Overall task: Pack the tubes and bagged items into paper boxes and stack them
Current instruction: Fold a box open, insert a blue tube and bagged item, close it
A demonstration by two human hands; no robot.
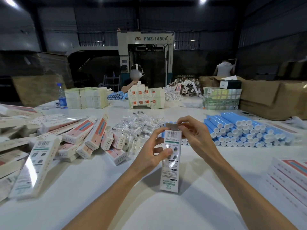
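One paper box point(171, 163) is upright at the table's point(116, 188) centre. The left hand point(154, 153) grips its middle and the right hand point(196, 136) pinches the top flap point(172, 125). Light, thin card, it should dent easily, so hold the narrow edges. Blue tubes point(245, 130) at two o'clock, dozens; bagged items point(137, 125) at twelve, uncountable; closed boxes point(93, 135) at nine, perhaps fifteen.

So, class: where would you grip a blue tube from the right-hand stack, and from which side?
Pick a top-row blue tube, grip across its round body from above: it lies flat, exposed on top, while neighbours hem in the lower ones.
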